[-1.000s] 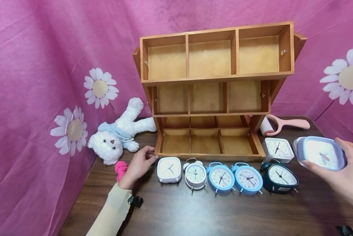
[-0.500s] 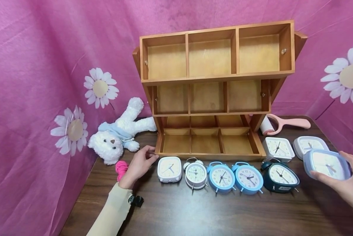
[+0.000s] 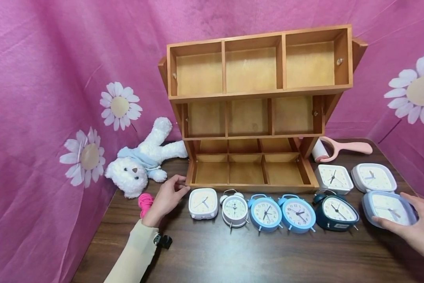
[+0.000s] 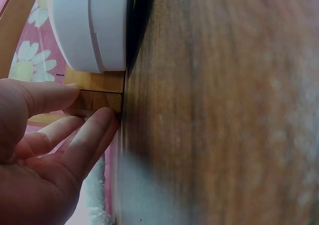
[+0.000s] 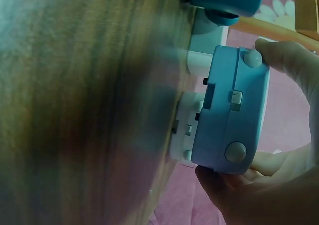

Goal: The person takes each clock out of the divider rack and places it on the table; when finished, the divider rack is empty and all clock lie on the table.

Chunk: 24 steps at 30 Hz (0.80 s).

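In the head view my right hand (image 3: 422, 226) grips a pale blue square alarm clock (image 3: 389, 208) by its sides, at the right end of the front row. The right wrist view shows the thumb at one end of this clock (image 5: 232, 110) and fingers at the other; whether its base touches the table is unclear. My left hand (image 3: 169, 198) holds the lower left corner of a three-tier wooden shelf (image 3: 251, 188), thumb in front and fingers at the side. Beside that hand stands a white square clock (image 3: 203, 203). The shelf's compartments hold nothing visible.
Rightward stand a white twin-bell clock (image 3: 235, 210), two blue clocks (image 3: 265, 214) and a dark green clock (image 3: 336, 212). Behind are two white clocks (image 3: 334, 179) and a pink lint roller (image 3: 350, 147). A white teddy bear (image 3: 128, 177) and pink cord (image 3: 146, 202) lie left.
My right hand has brought the pale blue clock toward me and lowered it, uncovering the white clock behind. The left hand stays on the shelf corner.
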Each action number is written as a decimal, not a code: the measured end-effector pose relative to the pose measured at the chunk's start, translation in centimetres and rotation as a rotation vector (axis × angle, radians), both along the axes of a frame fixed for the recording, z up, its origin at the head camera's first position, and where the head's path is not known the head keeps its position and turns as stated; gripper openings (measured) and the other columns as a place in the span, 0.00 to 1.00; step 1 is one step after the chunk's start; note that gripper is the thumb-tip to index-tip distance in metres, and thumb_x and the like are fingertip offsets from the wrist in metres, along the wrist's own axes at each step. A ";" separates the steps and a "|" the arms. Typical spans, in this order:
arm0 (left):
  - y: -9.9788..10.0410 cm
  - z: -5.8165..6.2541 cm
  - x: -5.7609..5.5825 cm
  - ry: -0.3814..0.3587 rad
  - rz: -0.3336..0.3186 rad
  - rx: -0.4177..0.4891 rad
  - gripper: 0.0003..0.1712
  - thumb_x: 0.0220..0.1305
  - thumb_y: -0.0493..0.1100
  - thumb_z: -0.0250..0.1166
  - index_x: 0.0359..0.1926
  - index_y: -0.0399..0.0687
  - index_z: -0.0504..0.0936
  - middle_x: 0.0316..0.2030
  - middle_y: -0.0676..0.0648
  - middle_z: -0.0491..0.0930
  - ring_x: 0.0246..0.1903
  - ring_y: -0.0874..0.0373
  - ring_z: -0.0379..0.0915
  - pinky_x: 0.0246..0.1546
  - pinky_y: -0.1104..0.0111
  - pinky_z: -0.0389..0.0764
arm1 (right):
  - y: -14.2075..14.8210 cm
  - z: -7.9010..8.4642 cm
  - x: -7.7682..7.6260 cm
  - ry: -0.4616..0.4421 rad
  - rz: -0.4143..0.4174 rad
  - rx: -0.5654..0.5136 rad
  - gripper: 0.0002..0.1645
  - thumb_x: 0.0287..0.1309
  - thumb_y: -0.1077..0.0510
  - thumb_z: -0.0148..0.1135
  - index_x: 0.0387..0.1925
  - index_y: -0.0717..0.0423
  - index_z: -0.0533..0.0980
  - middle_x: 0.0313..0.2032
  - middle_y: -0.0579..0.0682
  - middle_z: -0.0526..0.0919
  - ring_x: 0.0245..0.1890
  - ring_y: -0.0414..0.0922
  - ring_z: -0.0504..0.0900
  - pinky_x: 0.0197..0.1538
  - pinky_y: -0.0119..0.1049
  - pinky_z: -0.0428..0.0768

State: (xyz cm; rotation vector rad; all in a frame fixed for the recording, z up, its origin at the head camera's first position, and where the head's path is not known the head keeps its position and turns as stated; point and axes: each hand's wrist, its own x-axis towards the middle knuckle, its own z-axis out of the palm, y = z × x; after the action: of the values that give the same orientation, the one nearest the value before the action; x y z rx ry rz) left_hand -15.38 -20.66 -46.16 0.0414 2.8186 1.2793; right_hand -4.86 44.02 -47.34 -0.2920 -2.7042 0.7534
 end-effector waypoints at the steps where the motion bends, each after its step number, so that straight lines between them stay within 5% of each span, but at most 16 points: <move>1: 0.0 0.0 0.0 -0.001 0.000 -0.001 0.16 0.78 0.39 0.71 0.62 0.40 0.85 0.49 0.41 0.93 0.51 0.49 0.89 0.51 0.62 0.84 | 0.1 -0.1 0.0 -0.025 0.000 0.006 0.64 0.56 0.49 0.80 0.80 0.80 0.58 0.75 0.87 0.60 0.82 0.81 0.54 0.90 0.56 0.43; 9: -0.1 -0.2 -0.2 0.005 -0.002 -0.001 0.17 0.77 0.39 0.72 0.62 0.40 0.85 0.49 0.41 0.92 0.51 0.48 0.89 0.53 0.59 0.84 | 0.4 -0.9 -0.1 -0.094 0.011 0.020 0.65 0.56 0.47 0.82 0.79 0.80 0.58 0.73 0.88 0.58 0.75 0.83 0.57 0.80 0.72 0.54; 14: -0.1 -0.2 -0.1 0.010 -0.006 -0.002 0.17 0.78 0.39 0.71 0.62 0.39 0.85 0.49 0.41 0.93 0.51 0.48 0.89 0.53 0.59 0.85 | 0.4 -1.1 0.0 -0.086 0.059 0.028 0.64 0.53 0.49 0.84 0.77 0.80 0.59 0.69 0.89 0.60 0.68 0.83 0.60 0.68 0.74 0.57; 24: 0.0 -0.2 -0.1 0.007 0.001 0.000 0.17 0.77 0.39 0.72 0.62 0.40 0.85 0.49 0.41 0.93 0.51 0.48 0.90 0.54 0.58 0.85 | 0.1 -0.8 0.4 -0.141 0.061 0.035 0.66 0.56 0.46 0.83 0.78 0.80 0.57 0.69 0.90 0.58 0.67 0.84 0.59 0.64 0.77 0.60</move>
State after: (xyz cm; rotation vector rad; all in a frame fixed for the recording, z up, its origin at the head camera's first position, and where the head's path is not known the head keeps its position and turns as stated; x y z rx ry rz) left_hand -15.44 -20.70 -46.36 0.0448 2.8245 1.2824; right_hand -4.44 44.13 -48.17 -0.2652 -2.8676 0.7268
